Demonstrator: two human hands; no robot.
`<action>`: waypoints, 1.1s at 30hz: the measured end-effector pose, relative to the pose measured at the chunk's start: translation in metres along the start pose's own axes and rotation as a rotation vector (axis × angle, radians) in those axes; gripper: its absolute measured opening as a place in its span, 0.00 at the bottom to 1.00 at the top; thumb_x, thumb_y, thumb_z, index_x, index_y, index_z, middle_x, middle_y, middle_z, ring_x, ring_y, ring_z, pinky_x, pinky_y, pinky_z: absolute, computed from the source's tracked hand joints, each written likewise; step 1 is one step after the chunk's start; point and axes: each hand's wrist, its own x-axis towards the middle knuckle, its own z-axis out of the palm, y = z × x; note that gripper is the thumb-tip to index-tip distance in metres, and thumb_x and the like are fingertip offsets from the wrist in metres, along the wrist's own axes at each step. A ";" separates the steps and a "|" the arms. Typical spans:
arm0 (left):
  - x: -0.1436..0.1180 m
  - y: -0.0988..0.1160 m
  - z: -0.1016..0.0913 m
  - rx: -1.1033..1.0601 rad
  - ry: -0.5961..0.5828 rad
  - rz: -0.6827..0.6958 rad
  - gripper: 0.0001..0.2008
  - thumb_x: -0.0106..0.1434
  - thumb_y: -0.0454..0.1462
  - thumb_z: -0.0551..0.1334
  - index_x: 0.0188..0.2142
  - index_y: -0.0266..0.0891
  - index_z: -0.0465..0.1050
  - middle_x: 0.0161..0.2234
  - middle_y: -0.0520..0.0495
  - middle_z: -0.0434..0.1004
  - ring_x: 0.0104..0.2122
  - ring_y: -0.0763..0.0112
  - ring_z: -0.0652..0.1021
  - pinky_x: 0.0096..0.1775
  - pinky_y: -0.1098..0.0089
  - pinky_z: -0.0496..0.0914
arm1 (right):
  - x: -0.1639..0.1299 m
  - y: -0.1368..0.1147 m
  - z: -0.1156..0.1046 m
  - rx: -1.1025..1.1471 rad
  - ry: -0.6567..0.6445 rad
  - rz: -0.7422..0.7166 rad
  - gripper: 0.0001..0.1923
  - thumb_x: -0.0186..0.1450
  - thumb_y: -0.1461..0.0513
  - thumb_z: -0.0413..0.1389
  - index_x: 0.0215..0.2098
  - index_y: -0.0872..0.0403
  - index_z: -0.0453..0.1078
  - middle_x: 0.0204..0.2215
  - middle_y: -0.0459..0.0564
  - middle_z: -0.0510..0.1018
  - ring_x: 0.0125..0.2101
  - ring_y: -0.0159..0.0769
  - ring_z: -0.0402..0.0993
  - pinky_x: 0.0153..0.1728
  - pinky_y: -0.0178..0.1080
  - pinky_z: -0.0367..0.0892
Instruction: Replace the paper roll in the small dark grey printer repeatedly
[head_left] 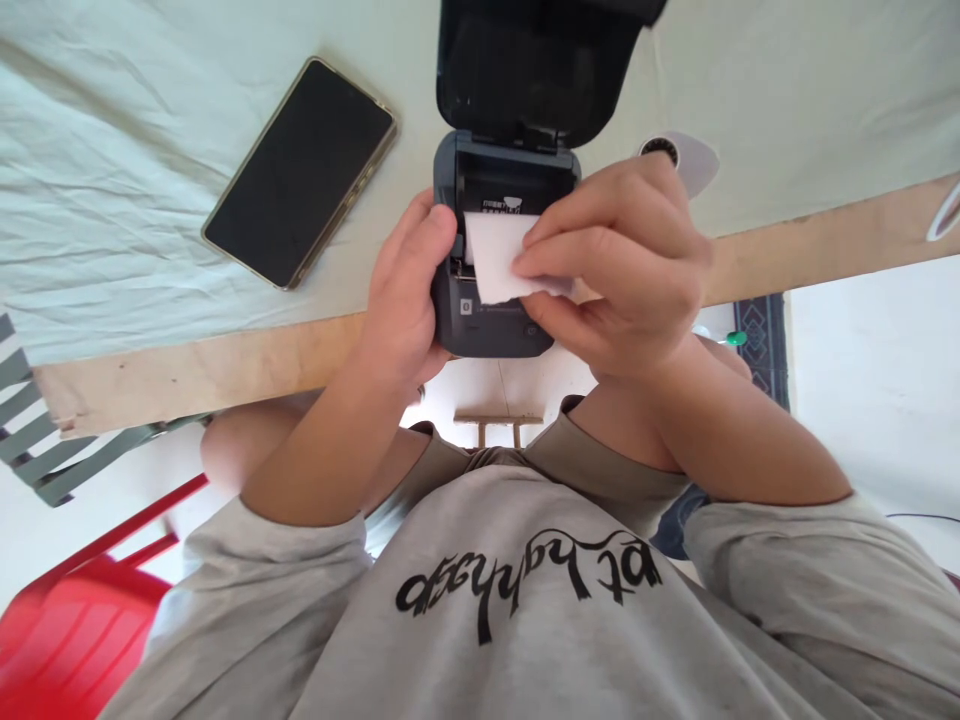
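A cloth-covered table [810, 90] spreads beyond the left hand [409, 275] and right hand [634, 255], its wooden edge [225, 355] near both. The left hand grips a dark, open-lidded printer [495, 332]; leftward, past a gap of cloth, lies a phone [300, 175]. The right hand pinches white paper [495, 255] over the compartment, apparently positioning it; that calls for a steady printer.

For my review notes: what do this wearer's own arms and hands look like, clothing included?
Both the left hand and right hand are bare, with no glove, ring or watch showing. The forearms are uncovered below loose, light grey short sleeves of a T-shirt with black script lettering.
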 end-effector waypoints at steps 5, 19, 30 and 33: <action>0.004 0.002 -0.002 0.025 -0.069 -0.006 0.11 0.63 0.49 0.60 0.43 0.51 0.73 0.44 0.48 0.78 0.53 0.55 0.76 0.44 0.58 0.75 | -0.003 -0.008 0.001 0.007 -0.012 -0.005 0.06 0.60 0.67 0.58 0.34 0.50 0.71 0.35 0.40 0.79 0.39 0.31 0.73 0.42 0.39 0.73; 0.005 -0.005 -0.020 0.181 -0.189 0.094 0.35 0.46 0.38 0.75 0.54 0.50 0.69 0.53 0.48 0.76 0.54 0.52 0.76 0.49 0.62 0.74 | 0.001 -0.003 -0.017 0.192 0.080 0.308 0.11 0.63 0.58 0.52 0.44 0.48 0.67 0.41 0.48 0.71 0.44 0.34 0.70 0.39 0.38 0.68; 0.004 -0.009 -0.024 0.143 -0.202 0.117 0.40 0.47 0.34 0.75 0.59 0.52 0.67 0.53 0.49 0.76 0.50 0.56 0.78 0.49 0.62 0.75 | 0.000 0.000 -0.016 0.460 0.071 0.672 0.22 0.66 0.57 0.43 0.58 0.49 0.56 0.60 0.51 0.63 0.56 0.34 0.69 0.55 0.39 0.71; 0.003 -0.011 -0.024 0.121 -0.241 0.147 0.40 0.47 0.35 0.76 0.59 0.52 0.67 0.52 0.49 0.76 0.50 0.57 0.78 0.52 0.60 0.75 | -0.004 -0.001 -0.011 0.528 -0.102 0.695 0.19 0.67 0.57 0.48 0.56 0.48 0.60 0.59 0.48 0.66 0.59 0.32 0.66 0.56 0.36 0.70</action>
